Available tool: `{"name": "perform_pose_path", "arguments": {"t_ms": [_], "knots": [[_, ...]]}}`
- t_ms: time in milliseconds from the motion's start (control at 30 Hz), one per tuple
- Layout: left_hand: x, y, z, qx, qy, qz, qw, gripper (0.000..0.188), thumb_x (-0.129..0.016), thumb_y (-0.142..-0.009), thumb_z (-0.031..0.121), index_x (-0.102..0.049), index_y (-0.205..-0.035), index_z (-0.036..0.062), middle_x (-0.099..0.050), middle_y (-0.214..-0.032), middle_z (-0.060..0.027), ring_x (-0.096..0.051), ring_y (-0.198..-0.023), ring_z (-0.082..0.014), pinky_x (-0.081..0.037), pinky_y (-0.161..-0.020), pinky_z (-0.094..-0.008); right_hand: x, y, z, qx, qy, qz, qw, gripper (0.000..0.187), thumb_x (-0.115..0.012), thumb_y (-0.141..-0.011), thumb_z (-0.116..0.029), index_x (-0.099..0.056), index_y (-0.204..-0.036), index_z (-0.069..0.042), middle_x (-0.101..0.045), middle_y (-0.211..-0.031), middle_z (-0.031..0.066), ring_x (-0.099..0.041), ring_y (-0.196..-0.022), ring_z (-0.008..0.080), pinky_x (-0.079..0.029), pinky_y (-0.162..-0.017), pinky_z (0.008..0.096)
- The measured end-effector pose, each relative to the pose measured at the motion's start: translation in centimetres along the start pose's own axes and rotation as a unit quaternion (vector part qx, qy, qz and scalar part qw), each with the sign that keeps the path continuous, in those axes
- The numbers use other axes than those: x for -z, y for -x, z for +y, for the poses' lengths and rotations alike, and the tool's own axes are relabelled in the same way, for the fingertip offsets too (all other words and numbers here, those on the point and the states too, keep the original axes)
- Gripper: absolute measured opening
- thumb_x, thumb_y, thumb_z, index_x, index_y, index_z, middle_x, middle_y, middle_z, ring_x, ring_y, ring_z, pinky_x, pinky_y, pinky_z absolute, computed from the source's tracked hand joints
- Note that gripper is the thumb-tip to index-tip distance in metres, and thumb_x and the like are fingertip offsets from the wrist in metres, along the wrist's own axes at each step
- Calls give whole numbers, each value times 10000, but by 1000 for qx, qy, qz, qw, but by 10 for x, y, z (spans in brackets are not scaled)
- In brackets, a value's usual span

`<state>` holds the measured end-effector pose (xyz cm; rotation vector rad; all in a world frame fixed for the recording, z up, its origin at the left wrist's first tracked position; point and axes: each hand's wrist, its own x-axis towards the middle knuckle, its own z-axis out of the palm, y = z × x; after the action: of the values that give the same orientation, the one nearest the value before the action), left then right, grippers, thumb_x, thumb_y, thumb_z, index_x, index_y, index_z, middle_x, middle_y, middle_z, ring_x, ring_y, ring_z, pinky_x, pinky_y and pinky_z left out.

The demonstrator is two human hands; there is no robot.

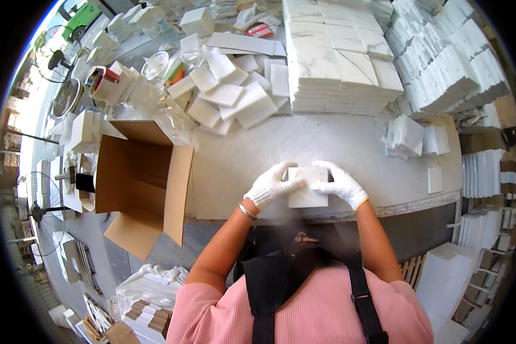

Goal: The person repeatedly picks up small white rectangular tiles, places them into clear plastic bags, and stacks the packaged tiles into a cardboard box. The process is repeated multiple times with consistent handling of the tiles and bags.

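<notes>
Near the front edge of a pale stone-topped table (241, 155), a white marble tile (308, 188) with faint veining sits between my two gloved hands. My left hand (272, 186), in a white knit glove, grips its left side, thumb lying across the top face. On the opposite side my right hand (341, 186), gloved the same way, holds the upper right part with its thumb also on the face. Fingers on the far edge are partly hidden. I cannot tell whether one tile or a small stack is held.
An open cardboard box (140, 178) stands left of my arm, flaps spread. Behind it lies a loose heap of white foam-like sheets (229, 92). Stacked veined tiles (341, 57) rise at the back; leaning tiles (404, 136) stand at right, near a single small tile (435, 180).
</notes>
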<state>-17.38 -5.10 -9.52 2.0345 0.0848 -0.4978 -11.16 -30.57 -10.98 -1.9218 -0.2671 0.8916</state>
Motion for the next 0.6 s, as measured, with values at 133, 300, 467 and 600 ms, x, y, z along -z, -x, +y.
{"name": "perform_pose_path", "arguments": {"t_ms": [133,300,467,600], "knots": [[5,3,7,7,71,-28,997,710,-718,-843,538,-552,-1379,103,-676,-1196,-186,-646,-1121,-301,-487,-972,-382,0,-1,1,11,-35,-5,999,810,-881,-696,-352,-561,-1378,-55,-588,-1358,140,-557,-1249,259,-468,-1033,373],[-3,13,19,23,42,-97,994,681,-730,-855,481,-554,-1381,86,-658,-1242,-183,-631,-1158,-291,-474,-996,-369,-13,26,37,43,-5,47,998,789,-887,-676,-366,-593,-1322,-21,-602,-1311,162,-578,-1209,271,-458,-1043,387],[-33,1,9,-65,15,-166,984,668,-706,-854,508,-571,-1361,94,-639,-1231,-190,-618,-1149,-317,-471,-987,-395,-41,84,66,23,-81,158,984,786,-882,-670,-367,-589,-1312,-21,-605,-1273,177,-593,-1188,297,-467,-1028,412],[-39,-10,20,-95,-4,-215,972,666,-736,-819,492,-593,-1323,80,-658,-1183,-195,-633,-1108,-325,-485,-955,-402,-51,118,41,8,35,221,975,774,-859,-720,-368,-566,-1342,-12,-580,-1322,216,-594,-1199,318,-476,-1008,416]]}}
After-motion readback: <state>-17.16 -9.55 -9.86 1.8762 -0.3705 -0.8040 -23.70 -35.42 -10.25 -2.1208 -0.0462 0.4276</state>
